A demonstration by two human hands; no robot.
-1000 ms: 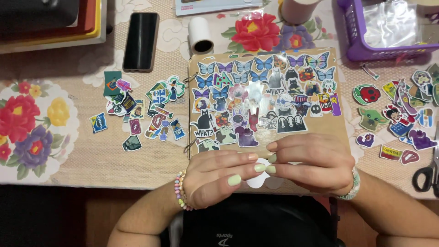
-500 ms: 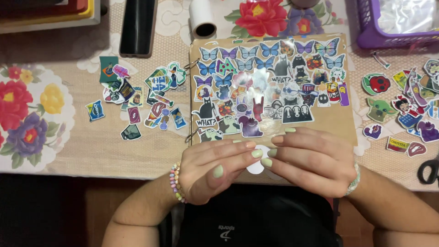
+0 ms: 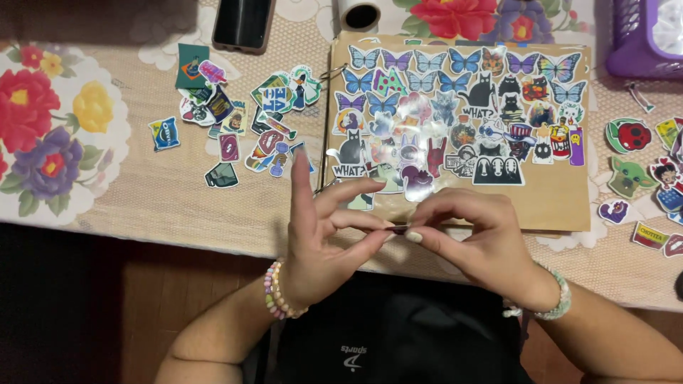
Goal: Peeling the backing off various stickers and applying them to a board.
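Observation:
My left hand (image 3: 320, 238) and my right hand (image 3: 480, 235) meet just over the table's near edge. Together they pinch a small thin sticker (image 3: 398, 229), seen edge-on and dark. The left index finger points straight up while the thumb and another finger do the pinching. My right hand grips the sticker with thumb and forefinger. Just behind the hands lies a brown notebook cover (image 3: 558, 206), its upper part packed with butterfly, cat and cartoon stickers.
Loose stickers are scattered left of the notebook (image 3: 242, 128) and on the right (image 3: 637, 160). A dark phone (image 3: 242, 25), a white roll (image 3: 358, 14) and a purple basket (image 3: 640, 50) sit at the back. A black bag (image 3: 384, 341) rests on my lap.
My left hand has opened its fingers, and the index finger now stands up. The pale sticker between the hands has turned edge-on. The view has shifted slightly.

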